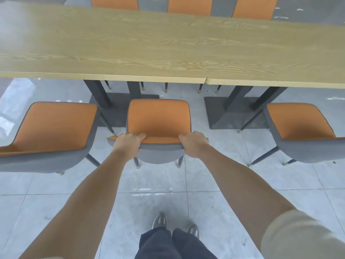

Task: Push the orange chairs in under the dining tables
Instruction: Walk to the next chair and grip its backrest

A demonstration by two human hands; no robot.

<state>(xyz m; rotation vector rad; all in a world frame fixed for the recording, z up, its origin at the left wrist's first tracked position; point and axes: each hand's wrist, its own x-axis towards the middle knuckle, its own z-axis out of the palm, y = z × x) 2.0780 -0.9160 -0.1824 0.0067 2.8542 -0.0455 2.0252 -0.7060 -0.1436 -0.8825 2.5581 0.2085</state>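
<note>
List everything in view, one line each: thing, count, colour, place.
dining tables: 2, light wood tops on dark grey bases, end to end across the upper half
middle chair: 1, orange seat, grey shell, in front of the table seam, not yet under
side chairs: 2, orange and grey, left and right of the middle chair
far chairs: 3, orange backs, beyond the tables
floor: grey tiles, all around
shoes: 2, grey, bottom centre
trousers: dark, bottom centre
left hand: grips the middle chair's backrest, left end
right hand: grips its right end
</note>
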